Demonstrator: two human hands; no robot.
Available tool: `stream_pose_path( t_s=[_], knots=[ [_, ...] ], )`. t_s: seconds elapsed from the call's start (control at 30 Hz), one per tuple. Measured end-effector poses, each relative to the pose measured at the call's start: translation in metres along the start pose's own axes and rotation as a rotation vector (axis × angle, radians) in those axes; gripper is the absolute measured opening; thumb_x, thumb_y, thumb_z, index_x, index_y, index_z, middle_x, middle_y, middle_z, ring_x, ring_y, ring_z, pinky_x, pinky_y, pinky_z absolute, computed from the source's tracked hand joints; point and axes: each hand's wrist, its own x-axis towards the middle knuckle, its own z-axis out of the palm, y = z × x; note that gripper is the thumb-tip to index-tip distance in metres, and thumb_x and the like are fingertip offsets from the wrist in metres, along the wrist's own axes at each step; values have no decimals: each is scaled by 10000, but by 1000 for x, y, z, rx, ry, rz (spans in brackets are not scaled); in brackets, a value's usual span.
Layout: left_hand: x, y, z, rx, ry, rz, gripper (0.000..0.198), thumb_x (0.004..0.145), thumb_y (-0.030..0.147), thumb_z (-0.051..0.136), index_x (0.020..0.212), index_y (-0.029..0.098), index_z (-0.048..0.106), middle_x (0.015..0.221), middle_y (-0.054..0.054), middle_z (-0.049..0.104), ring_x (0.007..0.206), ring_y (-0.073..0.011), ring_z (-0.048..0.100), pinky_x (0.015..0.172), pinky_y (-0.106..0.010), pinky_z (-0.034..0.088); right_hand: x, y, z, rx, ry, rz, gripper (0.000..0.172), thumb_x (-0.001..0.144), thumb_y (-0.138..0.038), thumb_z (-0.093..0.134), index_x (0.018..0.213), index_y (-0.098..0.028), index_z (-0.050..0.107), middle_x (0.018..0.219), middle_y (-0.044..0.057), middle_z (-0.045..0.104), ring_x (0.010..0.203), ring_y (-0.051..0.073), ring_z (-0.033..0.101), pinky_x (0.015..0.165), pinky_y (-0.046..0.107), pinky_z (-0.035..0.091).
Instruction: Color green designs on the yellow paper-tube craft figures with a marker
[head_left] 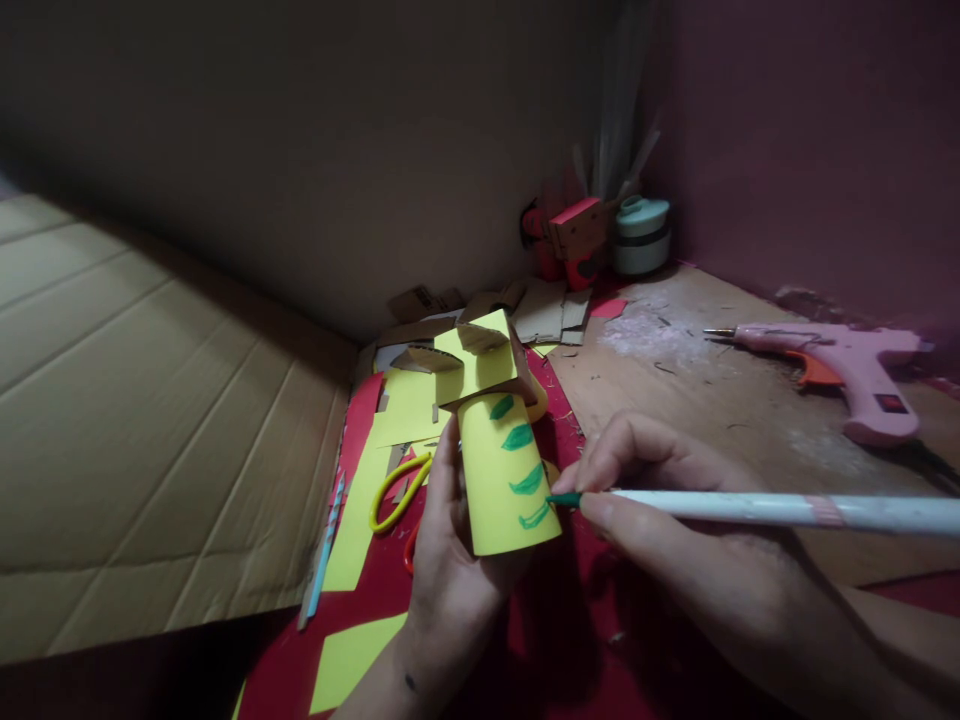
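Note:
A yellow paper figure (487,490) has a tube body and a boxy head with cardboard flaps sticking out. Down the tube runs a column of several green leaf-shaped marks; the lowest is only partly coloured in. My left hand (450,570) is closed around the tube from below and behind, tilting it towards me. In my right hand (675,520), pinched between thumb and fingers, is a green marker (705,507) with a white barrel. Its tip is at the tube's right edge, beside the lowest mark; whether it touches cannot be made out.
Yellow-handled scissors (375,510), a blue-striped pencil (326,550) and yellow paper (356,660) lie at left on the red surface. A large cardboard sheet (150,420) leans there. A pink glue gun (847,370) lies right; cardboard scraps (551,310), a red box-headed figure (577,240) and a lidded pot (642,240) stand behind.

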Motion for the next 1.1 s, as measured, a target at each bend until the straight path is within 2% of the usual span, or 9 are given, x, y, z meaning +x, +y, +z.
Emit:
stream_pose_path(
  t_s=[0.17,0.27,0.37,0.53,0.77,0.93,1.1],
  knots=[
    [-1,1,-1,33,-1,25,920,655,173,939,1491,286,572,992,-53,814,832,-273,783,683,-331,644,1,0,-1,-15,-18,9,136,871,-228,680,772,-240,588,577,-48,551,509,114,483,447,201,367],
    [-1,2,1,18,10,14,925,640,127,925,1483,287,577,1004,-47,820,836,-272,786,681,-319,647,2,-1,0,-50,34,-36,131,851,-216,691,756,-231,602,600,-39,573,535,108,475,463,198,366],
    [-1,3,3,-3,18,-9,953,617,63,906,1478,298,574,1002,-23,827,842,-258,790,688,-293,646,1,-3,0,-18,23,0,139,852,-232,696,753,-234,598,577,-41,577,512,110,492,453,206,361],
    [-1,4,4,5,17,-24,925,632,96,918,1471,295,585,964,-20,833,823,-256,794,669,-291,642,-1,-1,1,21,-4,-12,161,879,-214,681,749,-238,588,581,-38,610,487,105,527,448,201,387],
    [-1,3,3,8,12,-11,929,640,74,893,1487,292,581,981,-32,832,843,-262,792,690,-303,648,1,4,-1,18,9,-37,156,863,-199,683,741,-236,593,601,-41,568,534,115,505,463,202,365],
    [-1,4,5,5,10,8,914,638,71,891,1472,290,590,1019,-43,837,837,-266,796,688,-304,652,1,6,-2,8,-14,-22,126,876,-200,668,773,-232,602,655,-26,612,527,110,479,464,211,350],
    [-1,4,6,-25,16,-11,912,639,42,883,1470,273,584,953,-30,837,810,-258,799,695,-309,658,2,5,-1,3,-7,-22,112,869,-194,667,778,-230,613,619,-36,575,545,117,482,475,212,364]
  ],
)
